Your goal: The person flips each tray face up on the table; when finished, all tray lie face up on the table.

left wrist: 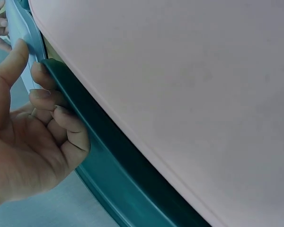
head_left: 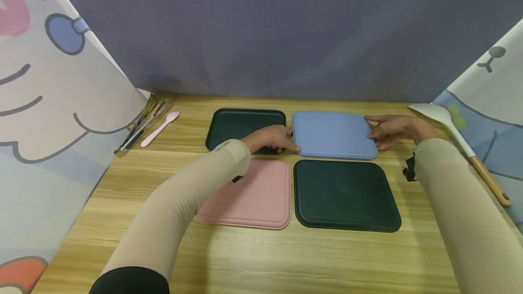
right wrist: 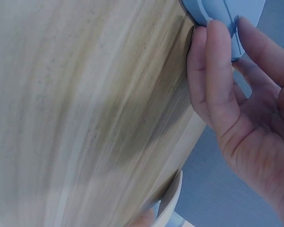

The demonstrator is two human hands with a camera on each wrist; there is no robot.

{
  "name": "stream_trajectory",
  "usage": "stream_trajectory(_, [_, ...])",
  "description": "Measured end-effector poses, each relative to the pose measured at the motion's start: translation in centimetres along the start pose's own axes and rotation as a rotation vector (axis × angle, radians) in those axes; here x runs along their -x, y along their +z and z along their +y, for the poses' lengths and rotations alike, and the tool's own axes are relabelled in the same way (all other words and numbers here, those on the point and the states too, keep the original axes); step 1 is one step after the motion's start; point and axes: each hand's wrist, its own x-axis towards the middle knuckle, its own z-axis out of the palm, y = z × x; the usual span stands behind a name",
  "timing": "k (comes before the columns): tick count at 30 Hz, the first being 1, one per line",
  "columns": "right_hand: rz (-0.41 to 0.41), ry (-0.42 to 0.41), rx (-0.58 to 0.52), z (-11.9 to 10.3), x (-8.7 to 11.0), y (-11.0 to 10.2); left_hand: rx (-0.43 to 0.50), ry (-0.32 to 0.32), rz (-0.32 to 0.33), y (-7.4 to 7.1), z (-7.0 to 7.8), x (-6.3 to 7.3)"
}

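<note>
A blue rectangular tray (head_left: 333, 134), bottom or lid side up, lies at the back right of a two-by-two layout. My left hand (head_left: 273, 139) holds its left edge near the front corner, thumb on the blue rim in the left wrist view. The other left fingers curl beside the back-left dark green tray (head_left: 241, 126). At the blue tray's right edge, my right hand (head_left: 394, 129) grips the rim with its fingertips. In front lie a pink tray (head_left: 253, 194) and another dark green tray (head_left: 347, 194), close together. My left forearm covers part of the pink one.
At the right edge lies a white spatula-like utensil (head_left: 433, 113) with a wooden handle. On the left are a pink spoon (head_left: 159, 129) and a transparent pack of utensils (head_left: 143, 124). A grey cloth (head_left: 278, 35) hangs behind the wooden table (head_left: 310, 257).
</note>
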Motion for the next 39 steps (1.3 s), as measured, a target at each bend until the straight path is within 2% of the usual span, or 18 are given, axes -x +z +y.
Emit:
stream_trajectory(9, [0.01, 0.0, 0.021, -0.3, -0.1, -0.1, 0.078, 0.021, -0.008, -0.2, -0.4, 0.1])
stream_trajectory(18, [0.012, -0.001, 0.043, 0.0, -0.2, -0.2, 0.216, 0.096, -0.007, -0.4, -0.5, 0.8])
stream_trajectory(25, [-0.009, -0.019, 0.041, 0.3, 0.1, -0.4, 0.355, 0.169, 0.039, -0.5, -0.3, 1.2])
stream_trajectory(32, [-0.021, -0.045, 0.009, 0.9, 0.3, -0.5, 0.447, 0.259, 0.131, -0.4, 0.9, 1.7])
stream_trajectory(39, [-0.019, -0.051, -0.036, 1.3, 0.3, -0.6, 0.525, 0.26, 0.184, -0.9, 3.2, 2.4])
